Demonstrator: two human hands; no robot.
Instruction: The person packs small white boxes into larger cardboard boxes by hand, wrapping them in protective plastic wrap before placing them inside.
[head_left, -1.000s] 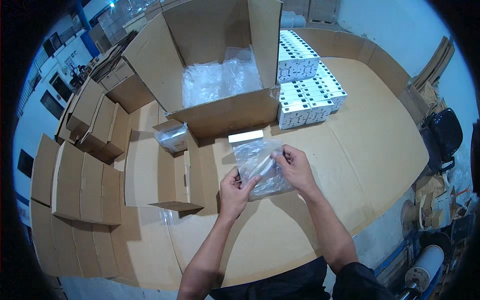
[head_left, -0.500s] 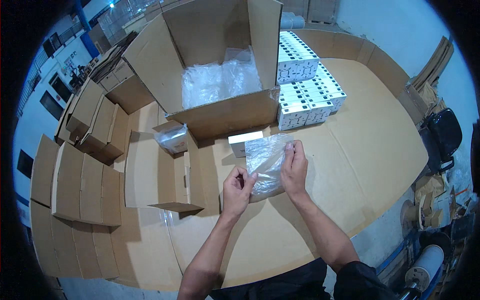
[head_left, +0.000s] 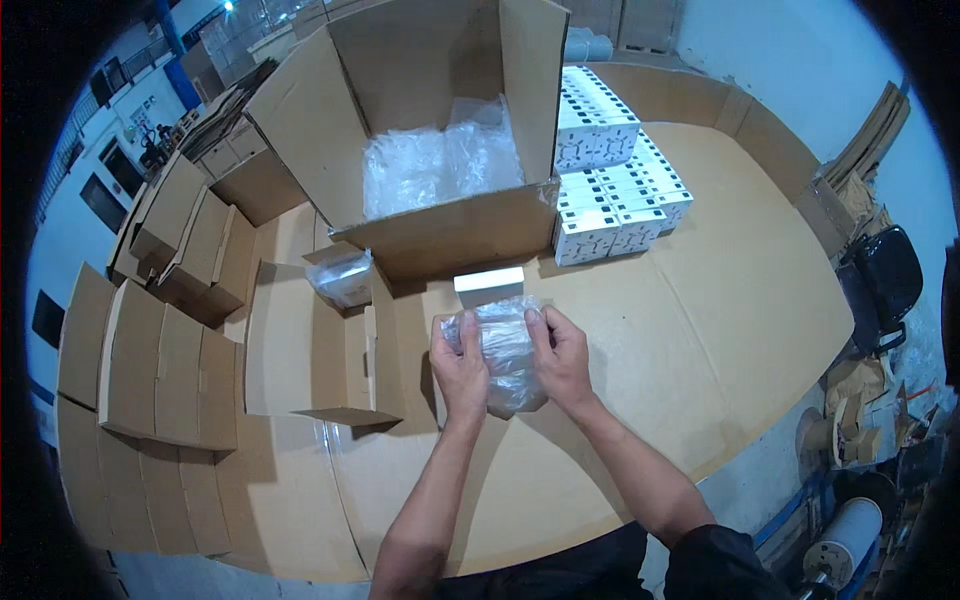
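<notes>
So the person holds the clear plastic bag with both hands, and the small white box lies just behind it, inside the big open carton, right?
Not quite. In the head view, both the left hand and right hand do hold the clear plastic bag, but the small white box lies on the cardboard-covered table, in front of the big open carton, not inside it.
</notes>
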